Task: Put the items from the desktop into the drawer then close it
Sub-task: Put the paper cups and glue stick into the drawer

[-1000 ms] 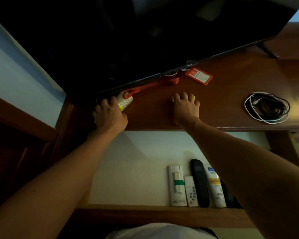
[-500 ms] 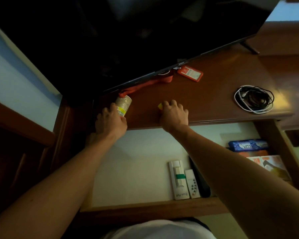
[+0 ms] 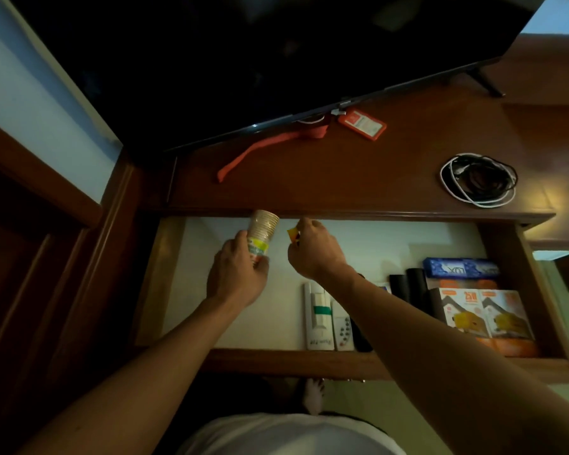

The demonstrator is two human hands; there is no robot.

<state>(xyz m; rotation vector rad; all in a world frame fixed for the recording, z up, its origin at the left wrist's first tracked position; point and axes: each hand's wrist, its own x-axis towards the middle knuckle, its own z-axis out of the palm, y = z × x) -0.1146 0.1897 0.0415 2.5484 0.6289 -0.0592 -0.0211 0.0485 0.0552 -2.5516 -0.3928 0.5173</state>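
Drawer [image 3: 165, 274] open, pulled out below the wooden worktop [image 3: 358, 178]. Left hand [image 3: 240, 274] closed around a stack of paper cups [image 3: 262, 236], held tilted over the drawer's far left part, cup mouths pointing away toward the worktop edge. Right hand [image 3: 312, 249] just right of the cups, fingers pinched on a small yellow-orange item [image 3: 293, 234]; exact kind not readable. Both hands above the white drawer floor, neither item set down.

In the drawer, near side: a white remote [image 3: 317, 316] and a smaller white remote [image 3: 342, 333] side by side. Right part: dark tubes [image 3: 411, 284], a blue box [image 3: 460, 267], orange-and-white boxes [image 3: 486, 320].

On the worktop: red lanyard [image 3: 270, 147] with an orange badge holder [image 3: 362, 123] at the far edge under the TV [image 3: 243, 60]; coiled black and white cables [image 3: 478, 178] far right.
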